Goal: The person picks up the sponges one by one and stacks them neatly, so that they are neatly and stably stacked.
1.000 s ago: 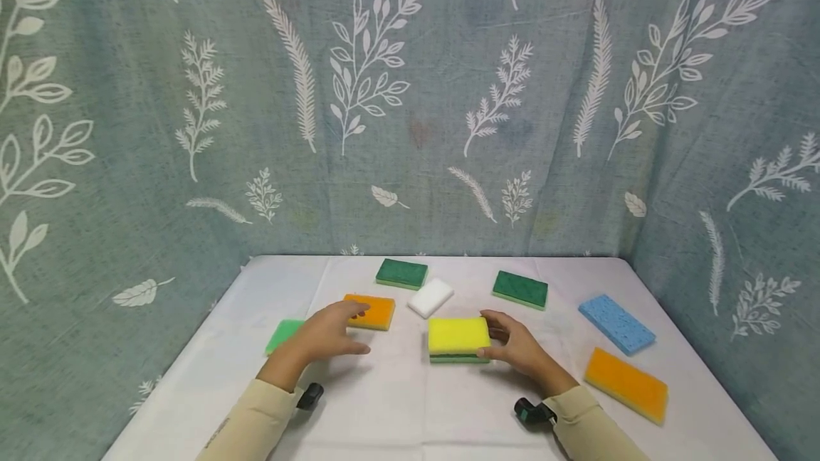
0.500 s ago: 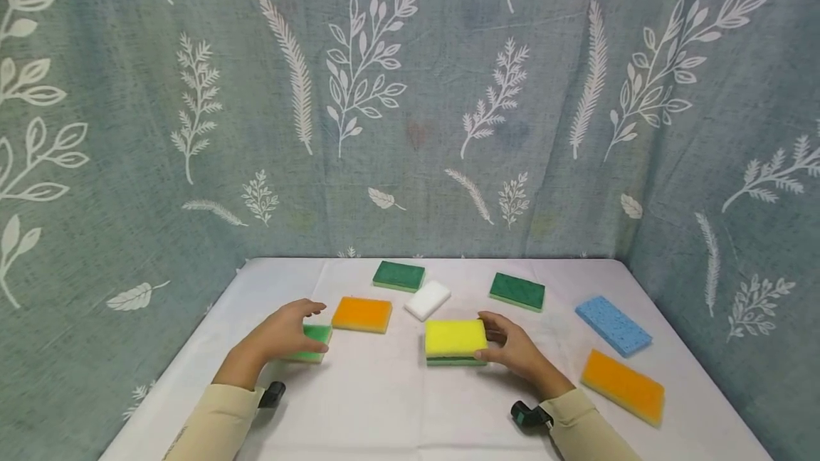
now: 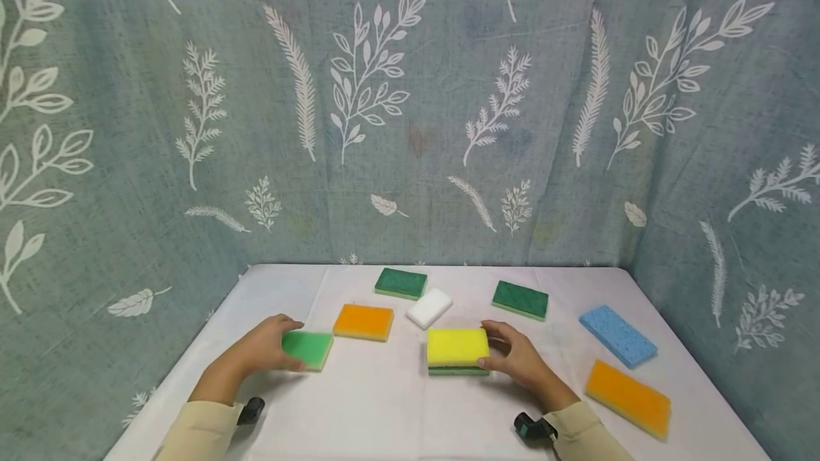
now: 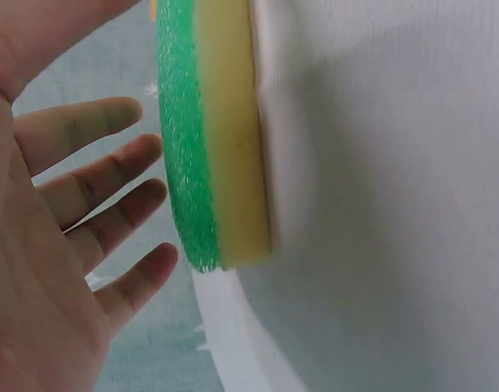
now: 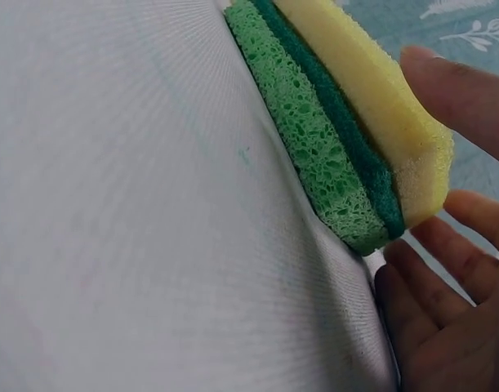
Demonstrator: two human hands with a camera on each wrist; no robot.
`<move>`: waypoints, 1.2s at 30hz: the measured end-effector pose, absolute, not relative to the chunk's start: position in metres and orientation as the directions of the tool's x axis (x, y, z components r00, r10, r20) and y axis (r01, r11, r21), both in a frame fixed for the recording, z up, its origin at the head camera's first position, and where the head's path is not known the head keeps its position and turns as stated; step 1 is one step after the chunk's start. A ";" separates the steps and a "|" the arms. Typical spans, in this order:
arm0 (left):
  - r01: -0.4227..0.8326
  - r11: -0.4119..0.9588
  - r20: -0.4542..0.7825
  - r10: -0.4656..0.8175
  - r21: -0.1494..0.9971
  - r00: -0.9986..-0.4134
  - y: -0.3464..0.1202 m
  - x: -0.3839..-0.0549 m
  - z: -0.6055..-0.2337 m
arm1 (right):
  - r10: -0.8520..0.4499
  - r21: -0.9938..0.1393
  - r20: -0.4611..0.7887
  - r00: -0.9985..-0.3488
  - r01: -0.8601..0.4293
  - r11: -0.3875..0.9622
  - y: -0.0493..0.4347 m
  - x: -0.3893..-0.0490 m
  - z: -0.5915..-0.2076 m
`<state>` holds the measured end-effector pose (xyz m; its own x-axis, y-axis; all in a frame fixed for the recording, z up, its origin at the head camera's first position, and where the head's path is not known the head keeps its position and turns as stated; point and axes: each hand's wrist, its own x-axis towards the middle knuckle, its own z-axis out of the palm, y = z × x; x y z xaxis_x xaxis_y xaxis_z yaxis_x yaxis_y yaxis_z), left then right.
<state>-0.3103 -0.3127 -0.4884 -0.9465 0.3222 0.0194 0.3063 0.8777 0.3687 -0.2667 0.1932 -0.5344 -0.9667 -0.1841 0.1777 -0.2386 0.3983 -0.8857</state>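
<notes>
Since the earlier frame, the left hand [image 3: 265,347] has been moved leftward to the left end of the green sponge [image 3: 309,351]. Its fingers are spread wide, with the thumb set along the near side. The sponge is laid flat on the white-covered counter [image 3: 371,411], just beside an orange sponge [image 3: 363,321]; a coarse, bright green face is backed by a thicker pale-yellow layer. By the right hand [image 3: 522,361], the right end of a yellow-topped stack [image 3: 458,348] is held between thumb and curved fingers; dark green and porous light green layers are seen beneath the yellow.
</notes>
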 end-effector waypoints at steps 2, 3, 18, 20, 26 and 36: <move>0.310 0.877 0.020 0.326 0.367 -0.945 -0.315 -0.310 -0.490 | -0.190 -0.883 0.182 -0.965 -0.245 0.400 0.194 -0.267 -0.534; 0.309 0.877 0.019 0.325 0.367 -0.946 -0.315 -0.311 -0.491 | -0.196 -0.883 0.189 -0.962 -0.254 0.395 0.194 -0.267 -0.534; 0.286 0.881 -0.048 0.327 0.377 -0.944 -0.317 -0.315 -0.487 | -0.196 -0.879 0.202 -0.960 -0.266 0.395 0.191 -0.270 -0.535; 0.279 0.882 -0.058 0.324 0.380 -0.944 -0.317 -0.315 -0.485 | -0.183 -0.877 0.205 -0.962 -0.263 0.401 0.189 -0.270 -0.535; 0.253 0.892 -0.072 0.300 0.373 -0.951 -0.320 -0.316 -0.487 | -0.183 -0.877 0.199 -0.963 -0.258 0.406 0.189 -0.270 -0.535; 0.314 0.866 0.014 0.335 0.389 -0.942 -0.319 -0.313 -0.484 | -0.204 -0.886 0.190 -0.960 -0.257 0.386 0.192 -0.270 -0.535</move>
<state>-0.3127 -0.3193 -0.4840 -0.9420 0.3352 0.0144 0.3141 0.8660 0.3892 -0.2696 0.1917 -0.5346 -0.9604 -0.2036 0.1902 -0.2573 0.3860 -0.8859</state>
